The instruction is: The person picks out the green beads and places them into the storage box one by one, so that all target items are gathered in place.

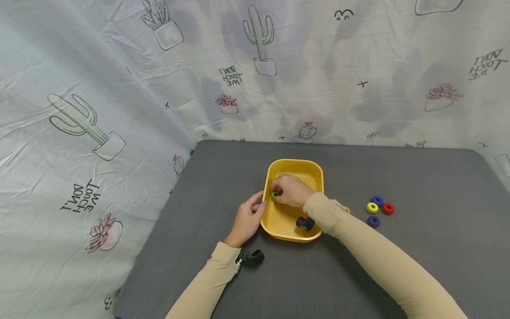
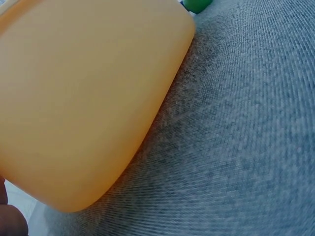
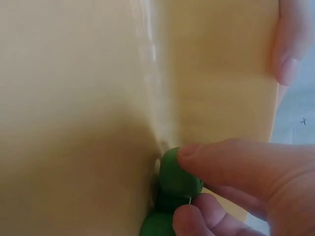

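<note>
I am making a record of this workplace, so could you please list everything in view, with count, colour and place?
Bin: one, yellow, on the table
Pinched ring: one, green, inside the bin
Other green piece: at least one, green, inside the bin
Loose rings: four, blue, yellow, red, purple, right of the bin
Orange piece: one, orange, partly hidden by the right sleeve
Green sliver: one, green, beside that sleeve
Table: one, grey, under everything
Cactus-print cloth: at least one, white, behind and left
Wrist cameras: two, black, at the wrists
Sleeves: two, beige, on both arms
Right hand: one, bare, pinching the ring
Left hand: one, bare, at the bin's left rim
</note>
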A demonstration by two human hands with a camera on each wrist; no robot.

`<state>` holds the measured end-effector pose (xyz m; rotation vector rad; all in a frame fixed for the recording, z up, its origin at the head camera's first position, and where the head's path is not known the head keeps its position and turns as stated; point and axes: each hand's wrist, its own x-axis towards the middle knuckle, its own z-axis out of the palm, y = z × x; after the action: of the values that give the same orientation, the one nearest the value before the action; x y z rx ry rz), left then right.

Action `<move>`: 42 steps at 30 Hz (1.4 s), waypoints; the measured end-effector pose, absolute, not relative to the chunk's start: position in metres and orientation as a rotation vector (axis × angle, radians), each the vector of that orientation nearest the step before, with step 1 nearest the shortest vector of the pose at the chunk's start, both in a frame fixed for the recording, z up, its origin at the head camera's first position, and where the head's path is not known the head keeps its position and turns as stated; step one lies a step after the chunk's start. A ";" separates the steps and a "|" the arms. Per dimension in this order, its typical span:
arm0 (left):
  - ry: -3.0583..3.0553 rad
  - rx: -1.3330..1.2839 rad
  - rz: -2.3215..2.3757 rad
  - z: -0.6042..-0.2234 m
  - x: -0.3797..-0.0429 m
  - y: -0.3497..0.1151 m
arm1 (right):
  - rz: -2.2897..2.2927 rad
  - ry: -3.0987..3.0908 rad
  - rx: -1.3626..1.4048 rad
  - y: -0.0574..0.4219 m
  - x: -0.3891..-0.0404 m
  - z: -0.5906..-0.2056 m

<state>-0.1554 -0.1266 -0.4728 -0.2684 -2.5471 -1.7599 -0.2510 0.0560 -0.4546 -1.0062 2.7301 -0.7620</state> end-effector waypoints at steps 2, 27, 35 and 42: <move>-2.547 -0.276 -1.765 -0.470 -0.154 -0.126 | -0.761 2.735 -1.001 0.056 -0.251 -0.455; -2.554 -0.266 -1.774 -0.479 -0.158 -0.128 | -1.113 2.729 -0.800 0.082 -0.249 -0.438; -2.573 -0.237 -1.765 -0.504 -0.167 -0.132 | -1.183 2.736 -0.801 0.095 -0.235 -0.432; -2.545 -0.263 -1.791 -0.505 -0.168 -0.135 | -1.264 2.734 -0.818 0.108 -0.218 -0.419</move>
<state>-0.1682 -0.1346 -0.5054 -0.2635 -2.5449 -1.7914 -0.2180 0.1082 -0.4187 -0.8181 2.7342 -1.2635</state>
